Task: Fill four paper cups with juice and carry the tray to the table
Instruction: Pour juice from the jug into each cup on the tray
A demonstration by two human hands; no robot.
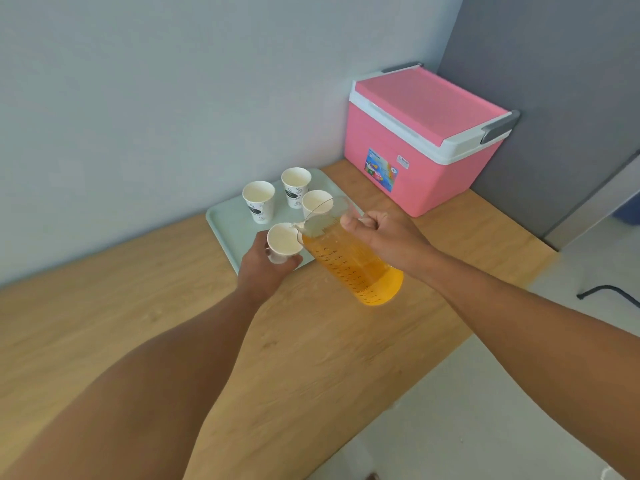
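A pale green tray [225,220] lies on the wooden counter against the wall. Three white paper cups stand on it: one at the left [259,200], one at the back [296,185], one at the right [317,202], partly behind the jug's rim. My left hand [266,268] grips a fourth paper cup [283,240] above the tray's near edge. My right hand [384,237] holds the handle of a clear measuring jug [353,265] of orange juice, tilted with its spout over the held cup. All cups look white inside; no juice shows in them.
A pink cooler box [415,140] with a white rim and grey handles stands at the counter's back right, beside a grey partition [554,81]. The wooden counter [138,306] reaches left and toward me. Its right edge drops to a pale floor [485,410].
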